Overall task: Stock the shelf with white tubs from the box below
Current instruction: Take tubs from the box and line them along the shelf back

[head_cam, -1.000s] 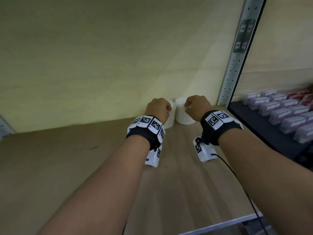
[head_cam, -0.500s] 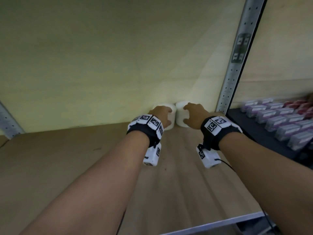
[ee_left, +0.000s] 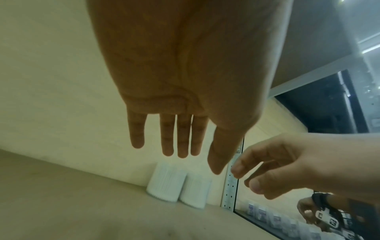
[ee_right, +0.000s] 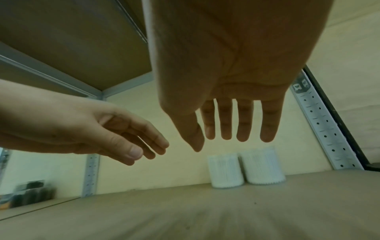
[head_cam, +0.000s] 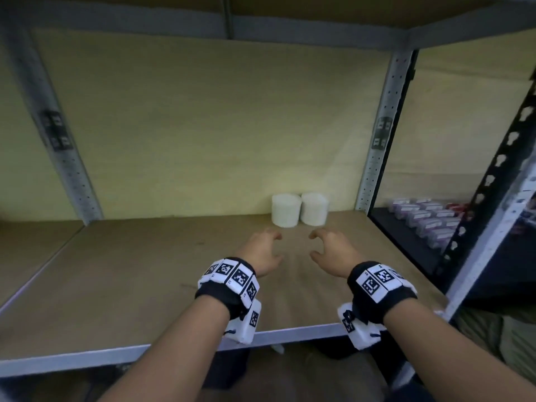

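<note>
Now my left hand and my right hand both hover over the wooden shelf board, palms down, fingers loose and spread, holding nothing. Two white ribbed tubs stand upright at the far edge of the board, against the yellow back wall. The left tub and the right tub touch side by side, just left of the perforated grey upright. Both tubs lie beyond my fingertips, apart from either hand, each one roughly ahead of the hand on its own side. Far right, in the next bay, rows of small purple-labelled packs sit on a dark shelf.
</note>
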`<state>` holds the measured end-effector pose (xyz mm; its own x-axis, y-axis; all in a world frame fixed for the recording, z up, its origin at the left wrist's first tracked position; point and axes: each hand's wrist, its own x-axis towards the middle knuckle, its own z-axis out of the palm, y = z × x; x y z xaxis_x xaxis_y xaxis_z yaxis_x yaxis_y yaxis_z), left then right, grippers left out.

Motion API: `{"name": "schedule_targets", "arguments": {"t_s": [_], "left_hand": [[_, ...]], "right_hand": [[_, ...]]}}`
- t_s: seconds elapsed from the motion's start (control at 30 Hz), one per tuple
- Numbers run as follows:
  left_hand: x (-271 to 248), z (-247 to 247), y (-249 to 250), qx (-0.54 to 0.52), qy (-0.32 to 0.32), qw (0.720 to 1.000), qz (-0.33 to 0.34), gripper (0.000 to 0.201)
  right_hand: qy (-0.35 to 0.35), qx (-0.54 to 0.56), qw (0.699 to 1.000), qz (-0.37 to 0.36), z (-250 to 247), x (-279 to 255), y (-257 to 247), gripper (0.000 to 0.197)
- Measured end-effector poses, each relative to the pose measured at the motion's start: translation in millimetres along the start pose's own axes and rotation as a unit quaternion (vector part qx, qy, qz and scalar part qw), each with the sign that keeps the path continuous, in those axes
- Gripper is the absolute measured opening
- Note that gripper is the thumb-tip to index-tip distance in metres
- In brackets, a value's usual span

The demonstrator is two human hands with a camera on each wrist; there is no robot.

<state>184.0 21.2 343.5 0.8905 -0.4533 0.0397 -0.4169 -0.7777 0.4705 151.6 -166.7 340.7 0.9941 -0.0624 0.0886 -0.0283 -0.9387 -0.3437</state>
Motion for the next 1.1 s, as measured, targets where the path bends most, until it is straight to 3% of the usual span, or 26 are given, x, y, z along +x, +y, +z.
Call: {"name": "schedule_targets", "arguments": {"t_s": [0.3, 0.63, 0.87, 1.1], "left_hand": [[-102, 4, -10, 0.012, 0.000, 1.000, -0.014, 0.051], [-189, 47, -49, -0.014, -0.046, 0.994, -0.103, 0.042], [-210, 94, -92, -0.009, -0.121, 0.976, -0.182, 0.050], [-205, 152, -133, 0.010, -0.221, 0.940, -0.260, 0.049]], "right_hand": [[-0.044, 0.005, 0.999, -0.026, 27, -92, -40, 0.041], [-0.092, 0.019, 0.995, -0.040, 89, -152, -71, 0.034], [-0.203, 0.019, 0.978, -0.049, 163, -159, -77, 0.036], [-0.307, 0.012, 0.951, -0.040, 242, -158, -68, 0.042]]}}
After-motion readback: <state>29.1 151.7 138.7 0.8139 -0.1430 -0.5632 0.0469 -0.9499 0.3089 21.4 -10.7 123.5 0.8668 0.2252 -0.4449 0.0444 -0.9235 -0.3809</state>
